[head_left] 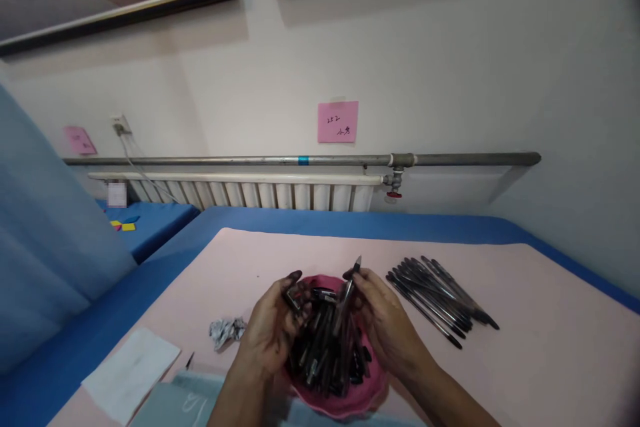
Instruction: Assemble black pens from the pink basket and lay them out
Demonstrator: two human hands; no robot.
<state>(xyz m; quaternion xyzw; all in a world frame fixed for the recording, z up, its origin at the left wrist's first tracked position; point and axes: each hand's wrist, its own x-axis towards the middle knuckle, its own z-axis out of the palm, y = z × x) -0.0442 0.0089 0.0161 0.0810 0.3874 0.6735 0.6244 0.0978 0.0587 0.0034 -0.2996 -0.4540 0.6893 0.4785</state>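
A pink bowl (363,405) with a wavy rim holds many dark pens (325,347) and small black parts. Over its right side, my right hand (383,310) pinches a clear-barrelled pen (346,303), its pointed tip up. My left hand (273,327) is above the bowl's left side, fingers curled around something dark and small that I cannot make out. Dark stains cover the fingertips of both hands. To the right, a loose bundle of pens (435,297) lies side by side on the pink sheet (530,320).
Left of the bowl lie a crumpled grey-white wad (226,331), a white paper sheet (131,373), a small dark pointed piece (189,361) and a grey-green cloth or pouch (175,401). The sheet covers a blue bed (300,220). Behind are a radiator (280,193) and pipe (225,161).
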